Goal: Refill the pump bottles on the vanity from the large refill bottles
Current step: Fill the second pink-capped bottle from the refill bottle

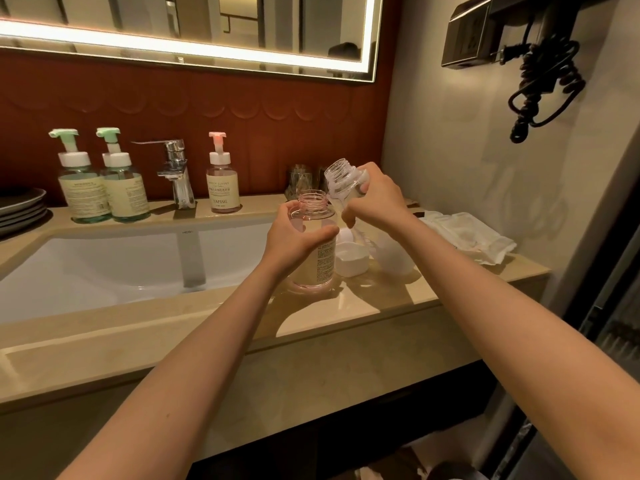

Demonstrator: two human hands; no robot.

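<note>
An uncapped pink-tinted bottle (317, 252) stands on the vanity counter (363, 306) right of the sink; my left hand (294, 233) grips its upper body. My right hand (375, 197) holds a clear uncapped bottle (341, 183) just right of and above the pink one's mouth, its open neck pointing up and to the left. A white pump cap (351, 259) lies on the counter behind the pink bottle. Another pink pump bottle (222, 183) stands by the faucet, and two green pump bottles (81, 188) (125, 190) stand at the far left.
The white sink basin (114, 268) lies left of my hands, with a chrome faucet (176, 171) behind it. Dark plates (20, 206) are stacked at the left edge. White packets (467, 237) and a white rounded object (393, 252) sit at the right. A hairdryer cord (543, 88) hangs on the wall.
</note>
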